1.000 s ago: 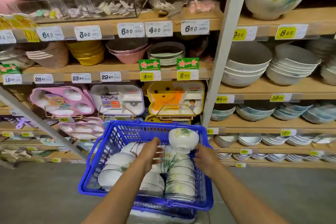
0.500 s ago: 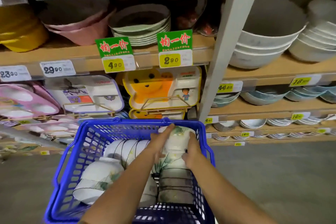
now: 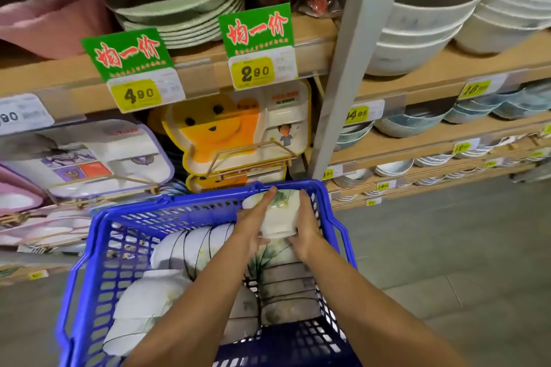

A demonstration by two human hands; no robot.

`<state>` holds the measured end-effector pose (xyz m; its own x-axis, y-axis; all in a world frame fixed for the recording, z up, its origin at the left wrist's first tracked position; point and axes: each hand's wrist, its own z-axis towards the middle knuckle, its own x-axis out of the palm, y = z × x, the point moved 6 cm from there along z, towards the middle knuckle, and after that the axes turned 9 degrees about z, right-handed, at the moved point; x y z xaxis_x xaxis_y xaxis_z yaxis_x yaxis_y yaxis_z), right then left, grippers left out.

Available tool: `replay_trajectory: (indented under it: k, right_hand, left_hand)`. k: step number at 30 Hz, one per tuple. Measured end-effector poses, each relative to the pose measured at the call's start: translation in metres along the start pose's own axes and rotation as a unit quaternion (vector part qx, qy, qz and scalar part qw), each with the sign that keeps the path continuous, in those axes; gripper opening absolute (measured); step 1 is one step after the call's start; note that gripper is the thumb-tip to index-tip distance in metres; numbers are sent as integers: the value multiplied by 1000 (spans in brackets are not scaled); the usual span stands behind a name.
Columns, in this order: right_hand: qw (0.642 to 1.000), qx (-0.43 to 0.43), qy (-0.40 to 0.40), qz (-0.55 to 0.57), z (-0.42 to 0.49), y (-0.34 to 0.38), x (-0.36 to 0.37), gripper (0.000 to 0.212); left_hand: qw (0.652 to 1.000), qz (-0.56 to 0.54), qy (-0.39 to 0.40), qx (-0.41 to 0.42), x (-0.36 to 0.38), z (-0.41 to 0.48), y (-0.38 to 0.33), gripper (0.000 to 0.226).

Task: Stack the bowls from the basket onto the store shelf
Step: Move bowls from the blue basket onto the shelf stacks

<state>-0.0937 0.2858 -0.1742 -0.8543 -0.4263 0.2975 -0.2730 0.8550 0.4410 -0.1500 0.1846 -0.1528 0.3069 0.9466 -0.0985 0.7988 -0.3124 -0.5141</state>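
Fingers (image 3: 267,198) of the left hand (image 3: 253,225) and right hand (image 3: 305,226) wrap one white bowl (image 3: 278,217) from either side, right at the blue basket (image 3: 98,247) far rim. String-tied bowl stacks (image 3: 190,247) fill it. Open floor (image 3: 447,247) lies to the right, with the shelf (image 3: 417,140) beyond.

Basket (image 3: 89,262): corded bundles of white bowls (image 3: 149,304) packed touching across its bottom, so the only entry is from above, through the open top. Far right corner is taken by left hand (image 3: 253,223) and right hand (image 3: 307,226), clasping a loose bowl (image 3: 280,217).

Just beyond far rim: yellow divided plate (image 3: 220,131) upright on a wire stand (image 3: 253,155). Shelf board (image 3: 202,68) overhangs it, with green price signs (image 3: 258,45) standing out from the board's front edge.

Grey shelf post (image 3: 346,83) rises just beyond far right corner.

Right of basket: bare floor (image 3: 447,262), open passage.

Right of post: bowl stacks (image 3: 417,42) line the shelves.
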Motion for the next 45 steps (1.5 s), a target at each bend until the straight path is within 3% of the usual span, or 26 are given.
replay_trajectory:
  k: [9, 13, 22, 26, 34, 39, 45]
  right_hand:
    - [997, -68, 39, -9, -67, 26, 12, 48]
    - [989, -122, 79, 13, -111, 41, 18, 46]
    - [958, -249, 98, 101, -204, 85, 10, 48]
    - [942, -282, 133, 125, -241, 102, 4, 50]
    - [913, -299, 210, 182, -302, 154, -22, 71]
    - [888, -364, 208, 191, -333, 207, -50, 50]
    - [866, -415, 238, 146, -369, 293, -83, 45]
  left_hand:
    - [997, -24, 25, 66, -12, -69, -26, 80]
    - [991, -4, 67, 116, -22, -104, -45, 96]
    - [953, 22, 181, 241, -25, -200, -91, 105]
    - [939, 29, 231, 253, -14, -238, -100, 112]
    - [899, 9, 352, 261, 30, -304, -115, 85]
    - [873, 14, 353, 337, 80, -350, -131, 73]
    - [871, -53, 251, 419, 152, -407, -155, 49]
